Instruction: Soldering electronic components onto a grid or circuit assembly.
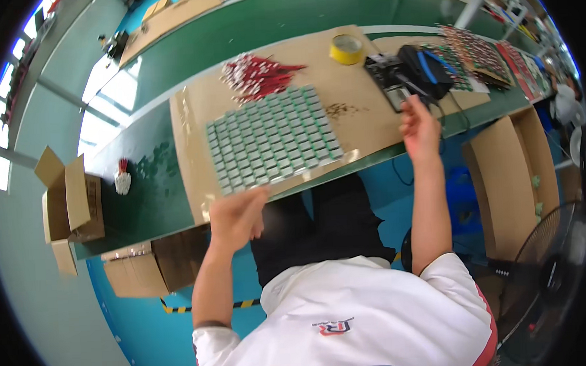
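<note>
My left hand (237,218) is at the table's near edge, just below a panel of small grey-and-green blocks (271,139) set in close rows. Its fingers point right and are blurred, so I cannot make out whether they hold anything. Further right, my right hand (421,128) is raised with its fingertips pressed together. They are beside a black tool stand with a metal plate (388,87), and whatever they pinch is too small to tell. A black device with a blue handle-like band (427,71) stands close behind that hand. Red wires with white ends (256,77) are heaped beyond the panel.
Brown cardboard (188,155) covers part of the green table. A yellow tape roll (347,49) and small brown bits (341,109) lie on it. Stacked circuit boards (477,54) are at the right. An open carton (74,199) stands left; a fan (551,263) is lower right.
</note>
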Action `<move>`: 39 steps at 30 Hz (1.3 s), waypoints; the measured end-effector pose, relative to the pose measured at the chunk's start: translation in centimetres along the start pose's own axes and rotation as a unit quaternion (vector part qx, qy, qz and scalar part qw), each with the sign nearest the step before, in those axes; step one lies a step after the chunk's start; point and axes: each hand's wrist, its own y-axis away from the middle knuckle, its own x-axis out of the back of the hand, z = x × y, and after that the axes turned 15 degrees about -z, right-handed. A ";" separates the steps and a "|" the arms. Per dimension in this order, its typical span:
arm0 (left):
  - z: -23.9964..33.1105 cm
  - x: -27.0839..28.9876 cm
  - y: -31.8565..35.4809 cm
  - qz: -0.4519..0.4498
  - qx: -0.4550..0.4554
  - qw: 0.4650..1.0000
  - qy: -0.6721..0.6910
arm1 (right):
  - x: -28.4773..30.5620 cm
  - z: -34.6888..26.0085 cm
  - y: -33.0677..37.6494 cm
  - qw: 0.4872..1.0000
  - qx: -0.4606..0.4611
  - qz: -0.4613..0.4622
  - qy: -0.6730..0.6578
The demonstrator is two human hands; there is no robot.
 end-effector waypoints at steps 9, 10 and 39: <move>5.0 7.6 -8.6 0.161 -0.086 0.978 0.102 | -1.6 2.6 -4.7 0.984 0.143 0.072 0.078; 4.6 9.2 -9.2 0.160 -0.107 0.976 0.105 | -2.0 2.6 -4.8 0.973 0.162 0.090 0.139; -0.2 14.3 -16.4 0.186 -0.099 0.974 0.083 | -8.7 5.9 -16.4 0.530 0.405 -0.204 0.716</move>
